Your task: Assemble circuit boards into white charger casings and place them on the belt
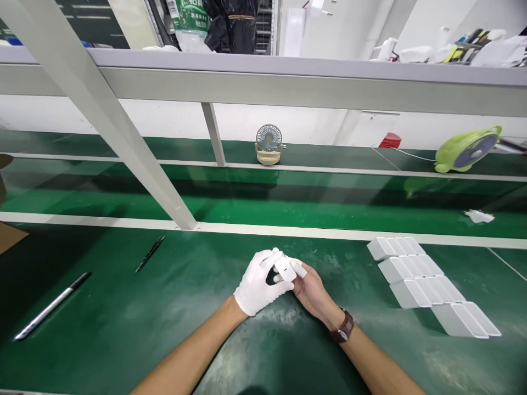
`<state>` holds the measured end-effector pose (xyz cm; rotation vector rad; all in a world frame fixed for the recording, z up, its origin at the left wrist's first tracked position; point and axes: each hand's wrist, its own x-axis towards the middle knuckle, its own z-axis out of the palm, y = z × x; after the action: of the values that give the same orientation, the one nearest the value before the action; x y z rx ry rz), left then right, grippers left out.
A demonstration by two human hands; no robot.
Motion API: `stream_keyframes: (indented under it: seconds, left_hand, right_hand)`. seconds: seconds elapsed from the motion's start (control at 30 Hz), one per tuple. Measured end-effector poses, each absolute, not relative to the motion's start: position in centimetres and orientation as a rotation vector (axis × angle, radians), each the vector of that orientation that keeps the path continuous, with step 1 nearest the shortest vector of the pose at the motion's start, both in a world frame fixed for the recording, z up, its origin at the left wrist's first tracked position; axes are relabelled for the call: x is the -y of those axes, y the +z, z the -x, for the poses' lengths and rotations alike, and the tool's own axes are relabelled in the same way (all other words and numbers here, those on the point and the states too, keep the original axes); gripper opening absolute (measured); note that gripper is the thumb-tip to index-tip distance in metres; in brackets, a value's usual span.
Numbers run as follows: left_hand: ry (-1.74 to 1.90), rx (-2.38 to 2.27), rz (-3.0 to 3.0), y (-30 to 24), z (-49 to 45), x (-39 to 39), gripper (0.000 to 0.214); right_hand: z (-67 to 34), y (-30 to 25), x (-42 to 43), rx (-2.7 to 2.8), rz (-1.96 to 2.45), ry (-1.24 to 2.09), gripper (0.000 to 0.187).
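My left hand point(261, 282) wears a white glove and pinches a small white rectangular part point(285, 267) from the left. My right hand point(309, 288) is bare apart from a white finger cover, has a brown watch on the wrist, and grips the same part from the right. Both hands meet just above the green worktop point(173, 323), near its middle. To the right, several rows of the same white parts point(428, 285) lie side by side in a slanted stack.
A silver pen point(51, 307) and black tweezers point(150, 254) lie at the left. A slanted grey frame post point(123, 137) rises from the white rail. Beyond the rail sit a small desk fan point(268, 144), a green fan point(467, 149) and a crumpled white scrap point(478, 216).
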<state>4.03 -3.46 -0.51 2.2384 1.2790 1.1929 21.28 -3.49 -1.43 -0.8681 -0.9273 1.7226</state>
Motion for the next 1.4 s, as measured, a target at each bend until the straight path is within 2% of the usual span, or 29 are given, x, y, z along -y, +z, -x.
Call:
stream_keyframes:
  seconds: [0.23,0.43,0.6,0.73,0.83,0.9,1.07,1.17,1.3,1.4]
  left_hand:
    - [1.272,-1.217,-2.274,-1.0,-4.1,3.4,0.074]
    - [1.267,-1.197,-2.226,-0.3,-4.1,3.3,0.068]
    - [1.141,-1.316,-2.223,-0.6,-3.4,2.7,0.061]
    - [1.023,-1.549,-2.123,-1.7,-2.4,1.7,0.077]
    - [0.958,-1.565,-2.127,-2.0,-2.0,1.1,0.081]
    - [0.924,-1.548,-2.147,-2.1,-2.0,1.0,0.078]
    - [0.837,-1.494,-2.241,-2.3,-2.3,0.9,0.070]
    - [0.775,-1.468,-2.322,-2.4,-2.4,0.9,0.077]
    - [0.785,-1.472,-2.333,-2.0,-2.8,1.5,0.058]
    - [0.836,-1.477,-2.277,-1.4,-3.4,2.2,0.056]
  right_hand:
    - [-20.8,-1.4,4.0,0.875,0.849,1.795,0.038]
    - [-20.9,-2.0,3.9,1.007,0.926,1.677,0.042]
    - [-22.0,-2.8,3.2,1.191,1.012,1.291,0.036]
    - [-22.9,-2.5,3.0,1.378,0.996,0.991,0.027]
    - [-23.1,-2.8,3.2,1.621,0.956,0.666,0.035]
    - [-23.3,-3.4,3.3,1.761,0.964,0.590,0.035]
    - [-23.3,-4.3,3.3,1.783,1.018,0.825,0.025]
    - [-22.9,-3.8,3.2,1.653,1.032,0.957,0.028]
    - [-22.4,-3.3,2.8,1.376,1.060,1.187,0.034]
    - [-22.5,-3.7,2.4,1.197,1.070,1.369,0.038]
